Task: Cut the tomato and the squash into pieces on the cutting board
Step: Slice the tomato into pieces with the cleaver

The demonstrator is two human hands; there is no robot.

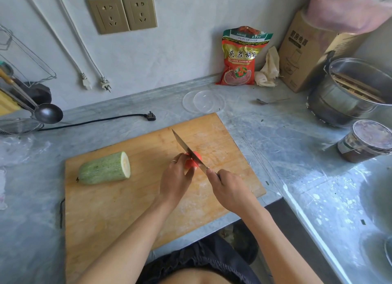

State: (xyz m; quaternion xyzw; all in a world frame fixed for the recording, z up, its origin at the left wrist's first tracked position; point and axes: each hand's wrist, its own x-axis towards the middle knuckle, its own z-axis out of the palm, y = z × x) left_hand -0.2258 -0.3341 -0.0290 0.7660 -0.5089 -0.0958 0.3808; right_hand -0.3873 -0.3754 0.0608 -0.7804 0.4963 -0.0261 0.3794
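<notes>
A wooden cutting board (118,201) lies on the grey counter. Near its middle sits a small red tomato (189,163), partly hidden by my fingers. My left hand (176,177) holds the tomato, fingers curled over its left side. My right hand (229,188) grips the handle of a knife (186,149), whose blade lies across the top of the tomato, tip pointing away. A pale green squash half (104,169) rests on the board's left part, cut face turned right, apart from both hands.
A clear plastic lid (203,101) and a black plug with cord (151,116) lie behind the board. A red food bag (241,58), a cardboard box (305,56), a steel pot (350,92) and a jar (367,140) stand at the right. A ladle (47,113) sits at the left.
</notes>
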